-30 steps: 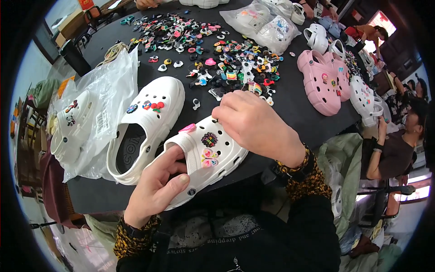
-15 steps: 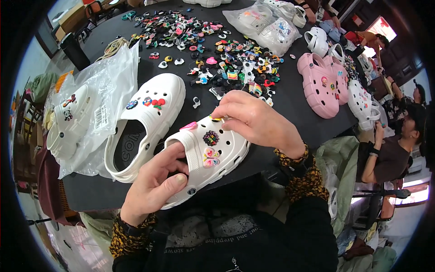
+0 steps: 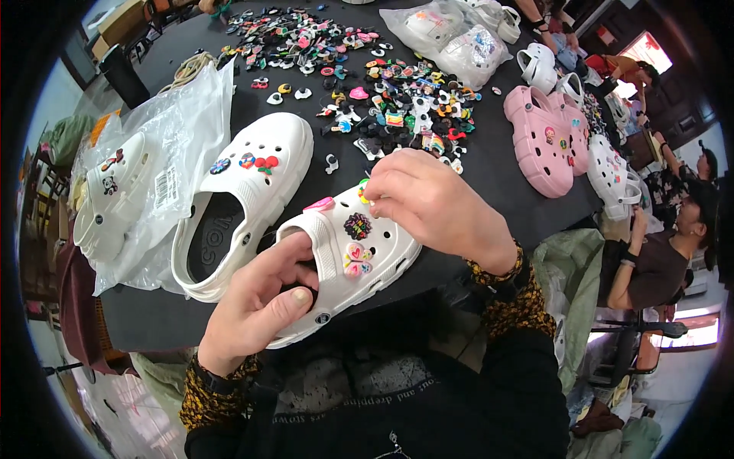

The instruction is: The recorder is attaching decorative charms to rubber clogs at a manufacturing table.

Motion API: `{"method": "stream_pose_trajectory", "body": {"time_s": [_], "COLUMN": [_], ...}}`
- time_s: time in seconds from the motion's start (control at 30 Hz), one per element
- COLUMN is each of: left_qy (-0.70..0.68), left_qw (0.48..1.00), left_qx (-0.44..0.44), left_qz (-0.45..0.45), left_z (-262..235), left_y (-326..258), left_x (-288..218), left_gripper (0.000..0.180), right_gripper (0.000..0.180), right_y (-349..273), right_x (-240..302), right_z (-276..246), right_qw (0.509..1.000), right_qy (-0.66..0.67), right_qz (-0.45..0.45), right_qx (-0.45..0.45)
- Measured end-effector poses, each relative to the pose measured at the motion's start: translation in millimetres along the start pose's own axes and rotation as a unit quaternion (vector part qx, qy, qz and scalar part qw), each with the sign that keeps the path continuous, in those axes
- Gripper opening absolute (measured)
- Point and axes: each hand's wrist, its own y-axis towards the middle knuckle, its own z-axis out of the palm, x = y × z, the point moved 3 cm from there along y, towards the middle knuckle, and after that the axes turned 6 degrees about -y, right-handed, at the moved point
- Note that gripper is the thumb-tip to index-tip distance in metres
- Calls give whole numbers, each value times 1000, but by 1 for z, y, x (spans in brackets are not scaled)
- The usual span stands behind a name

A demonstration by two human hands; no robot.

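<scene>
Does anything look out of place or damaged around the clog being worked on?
I see no damage. One small white-and-dark shoe charm lies alone on the black table, between the nearer charm pile and the held white clog; it looks stray, sitting apart from the heap.

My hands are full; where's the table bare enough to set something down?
Best: the table between the right hand and the pink clogs. A narrow strip lies in front of the left plastic bag. It's crowded around the charms and the far bag of clogs.
</scene>
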Motion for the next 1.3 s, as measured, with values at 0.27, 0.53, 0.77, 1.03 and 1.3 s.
{"method": "stream_pose_trajectory", "body": {"time_s": [0.27,0.53,0.77,1.03,1.3], "left_qy": [-15,-14,-41,-49,-35], "left_qw": [1000,1000,999,998,999], "left_qx": [-2,-7,-10,-15,6], "left_qz": [-6,-9,-20,-21,-11], "left_z": [-4,-3,-9,-7,-7], "left_y": [-2,-3,-1,-4,-2], "left_x": [4,2,6,5,4], "left_gripper": [57,58,55,57,58], "right_gripper": [11,7,7,6,10], "right_y": [-5,-4,-3,-7,-7], "right_x": [-13,-16,-12,-12,-8], "right_z": [5,7,7,5,5], "right_qw": [994,990,997,994,993], "right_qy": [93,105,61,63,34], "right_qz": [49,86,45,76,78], "right_qx": [-4,-28,-31,-54,-85]}}
